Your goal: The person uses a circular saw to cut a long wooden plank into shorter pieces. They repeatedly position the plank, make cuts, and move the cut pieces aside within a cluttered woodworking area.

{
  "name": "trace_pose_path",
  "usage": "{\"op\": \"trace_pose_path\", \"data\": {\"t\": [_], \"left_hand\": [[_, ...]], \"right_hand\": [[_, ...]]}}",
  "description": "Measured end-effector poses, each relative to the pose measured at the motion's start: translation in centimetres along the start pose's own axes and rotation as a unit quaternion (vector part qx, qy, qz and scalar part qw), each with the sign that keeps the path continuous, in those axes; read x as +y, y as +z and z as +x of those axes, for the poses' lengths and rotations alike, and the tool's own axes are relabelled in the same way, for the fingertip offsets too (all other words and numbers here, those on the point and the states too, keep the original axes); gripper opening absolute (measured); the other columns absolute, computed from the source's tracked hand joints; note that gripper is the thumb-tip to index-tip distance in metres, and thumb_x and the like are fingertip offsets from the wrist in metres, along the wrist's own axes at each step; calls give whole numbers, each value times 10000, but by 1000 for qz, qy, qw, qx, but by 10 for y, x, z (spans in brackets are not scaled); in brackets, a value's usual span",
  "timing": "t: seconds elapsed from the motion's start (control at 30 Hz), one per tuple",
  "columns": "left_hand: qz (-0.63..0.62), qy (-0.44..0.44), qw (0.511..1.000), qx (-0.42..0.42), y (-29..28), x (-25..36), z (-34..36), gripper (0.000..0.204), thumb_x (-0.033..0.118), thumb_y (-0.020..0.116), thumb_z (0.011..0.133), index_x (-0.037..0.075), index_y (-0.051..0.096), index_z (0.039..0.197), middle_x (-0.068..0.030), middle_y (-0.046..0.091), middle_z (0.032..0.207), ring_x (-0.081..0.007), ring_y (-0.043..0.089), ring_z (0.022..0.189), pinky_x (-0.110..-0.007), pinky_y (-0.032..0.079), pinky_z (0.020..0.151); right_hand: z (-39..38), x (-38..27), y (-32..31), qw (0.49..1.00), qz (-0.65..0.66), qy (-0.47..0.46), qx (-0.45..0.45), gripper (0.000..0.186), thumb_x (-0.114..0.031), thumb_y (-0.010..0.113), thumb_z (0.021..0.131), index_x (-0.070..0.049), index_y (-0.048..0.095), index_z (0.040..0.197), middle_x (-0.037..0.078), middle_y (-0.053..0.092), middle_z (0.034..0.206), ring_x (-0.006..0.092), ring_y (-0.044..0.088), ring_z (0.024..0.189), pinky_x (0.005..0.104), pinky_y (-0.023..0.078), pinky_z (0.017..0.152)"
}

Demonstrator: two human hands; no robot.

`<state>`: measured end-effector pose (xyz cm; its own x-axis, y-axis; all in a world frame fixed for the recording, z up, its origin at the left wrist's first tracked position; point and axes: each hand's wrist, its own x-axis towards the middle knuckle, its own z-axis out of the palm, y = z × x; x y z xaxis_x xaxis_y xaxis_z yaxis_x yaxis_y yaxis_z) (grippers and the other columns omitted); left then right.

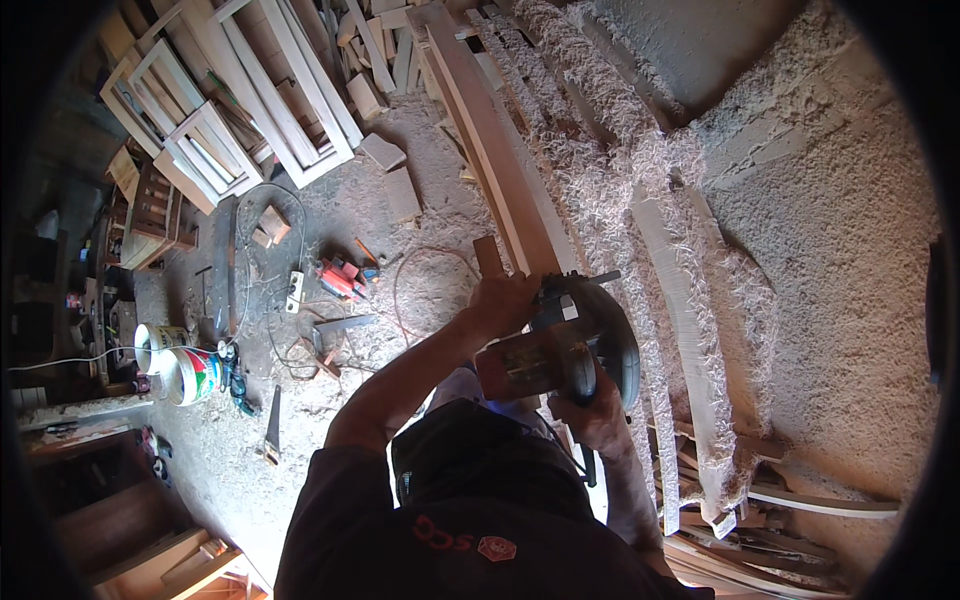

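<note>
A circular saw [530, 358] with a dark round guard sits at the near end of a long wooden board [505, 185]. My right hand [597, 412] is closed around the saw's rear handle; the saw body covers some of its fingers. Just left of the saw's front, my left hand [507, 302] grips the board's near edge, with its fingertips partly hidden. A short wood block [489, 256] sticks out beside the board, close to my left hand. The blade is out of sight.
Shavings cover rough planks [685, 300] on the right. Wooden frames [290, 110] lean at the far left. On the floor are a red power tool [341, 279], a power strip [295, 291], a handsaw [273, 425], loose cords and white buckets [187, 375].
</note>
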<state>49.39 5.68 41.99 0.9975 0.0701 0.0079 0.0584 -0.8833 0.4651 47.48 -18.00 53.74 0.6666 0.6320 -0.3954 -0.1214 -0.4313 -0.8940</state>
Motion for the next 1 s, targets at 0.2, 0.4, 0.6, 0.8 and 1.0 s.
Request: {"op": "trace_pose_path", "data": {"t": [0.2,0.4,0.6,0.8,1.0], "left_hand": [[45,-68,995,-64,-4,-11,1,505,568,632,948,71,720,954,-158,739,988,-341,744,946,-477,580,811],[-96,-242,965,9,3,-38,-70,631,678,657,905,72,693,1079,-163,746,932,-381,739,915,-497,559,826],[-116,-236,953,-147,-7,-19,-47,782,784,613,871,41,683,1103,-196,753,996,-379,743,975,-493,561,857],[-109,-271,936,-196,-20,-7,-29,835,819,601,840,61,708,1175,-206,760,1063,-362,745,1036,-488,563,907],[-138,-231,947,-178,-3,-9,-23,731,649,619,883,46,671,1293,-242,739,1164,-383,728,1089,-516,560,933]], "right_hand": [[-1,-6,8,995,23,-86,43,591,-67,771,803,-12,577,1358,19,629,918,113,577,786,299,499,692],[-3,-11,7,998,-25,-15,55,756,-73,785,860,14,442,1528,210,685,1296,263,681,1191,381,544,998],[3,-13,2,998,-24,44,47,711,-98,761,859,23,476,1499,208,693,1270,259,675,1176,381,537,986],[2,-9,3,998,-51,5,30,661,-92,725,853,27,506,1465,176,700,1184,218,667,1074,371,537,930],[-2,-1,2,998,-24,27,49,574,-109,739,847,30,566,1376,102,689,983,161,644,874,344,544,795]]}}
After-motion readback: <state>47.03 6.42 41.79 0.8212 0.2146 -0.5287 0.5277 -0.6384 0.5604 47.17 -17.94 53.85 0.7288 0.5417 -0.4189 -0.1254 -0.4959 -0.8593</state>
